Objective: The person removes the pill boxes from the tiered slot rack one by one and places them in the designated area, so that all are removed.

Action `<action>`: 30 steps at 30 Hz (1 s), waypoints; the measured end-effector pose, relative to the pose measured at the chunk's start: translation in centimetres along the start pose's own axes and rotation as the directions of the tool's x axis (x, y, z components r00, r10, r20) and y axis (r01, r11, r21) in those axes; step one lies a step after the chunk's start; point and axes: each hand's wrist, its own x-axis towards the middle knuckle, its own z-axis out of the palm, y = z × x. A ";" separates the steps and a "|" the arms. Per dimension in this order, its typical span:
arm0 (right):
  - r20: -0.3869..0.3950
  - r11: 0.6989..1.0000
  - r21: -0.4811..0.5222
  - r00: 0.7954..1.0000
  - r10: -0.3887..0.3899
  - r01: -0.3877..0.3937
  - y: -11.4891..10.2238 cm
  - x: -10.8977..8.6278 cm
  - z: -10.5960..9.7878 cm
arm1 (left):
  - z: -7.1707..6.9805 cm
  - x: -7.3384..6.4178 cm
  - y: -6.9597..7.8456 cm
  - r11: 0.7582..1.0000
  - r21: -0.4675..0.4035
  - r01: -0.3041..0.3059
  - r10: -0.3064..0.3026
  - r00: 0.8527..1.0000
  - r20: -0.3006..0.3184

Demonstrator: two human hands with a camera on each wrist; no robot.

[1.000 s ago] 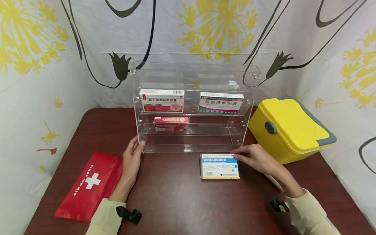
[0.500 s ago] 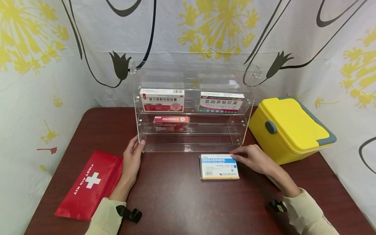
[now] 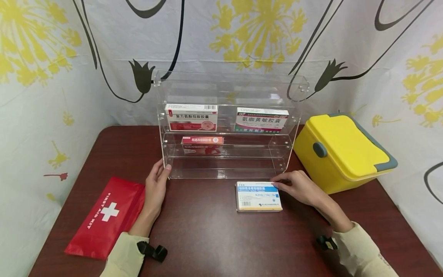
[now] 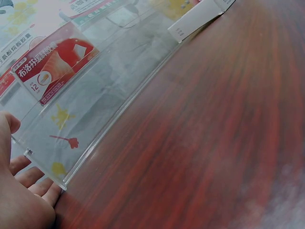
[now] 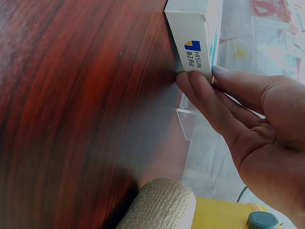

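A clear acrylic display stand (image 3: 221,174) with stepped shelves stands at the back of the table. My left hand (image 3: 155,188) grips its lower left side panel, thumb in front and fingers behind. A white and blue medicine box (image 3: 259,200) lies flat before the stand, towards its right. My right hand (image 3: 297,185) pinches the far right corner of this box; in the right wrist view the thumb is on the printed face and fingertips press the end marked HISUN. On the stand sit a red and white box (image 3: 192,118), a green and white box (image 3: 261,121) and an orange-red box (image 3: 202,141).
A red first aid kit pouch (image 3: 104,219) lies left of my left forearm. The yellow lidded container (image 3: 346,150) stands to the right of the stand. A beige woven roll (image 5: 162,205) lies by my right forearm. Patterned cloth hangs behind the table.
The white and blue medicine box and my right hand have shifted very slightly left since one second ago. My left hand stays on the stand.
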 end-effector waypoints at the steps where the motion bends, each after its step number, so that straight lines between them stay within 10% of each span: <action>1: 0.000 1.000 0.001 1.000 0.002 -0.002 0.0 0.0 0.0 | 0.0 0.0 0.0 1.000 0.001 0.001 -0.001 1.000 -0.001; 30: -0.050 1.000 -0.023 0.999 -0.019 0.018 -0.1 0.1 0.3 | -0.1 0.0 -0.1 1.000 0.017 0.023 -0.023 1.000 0.012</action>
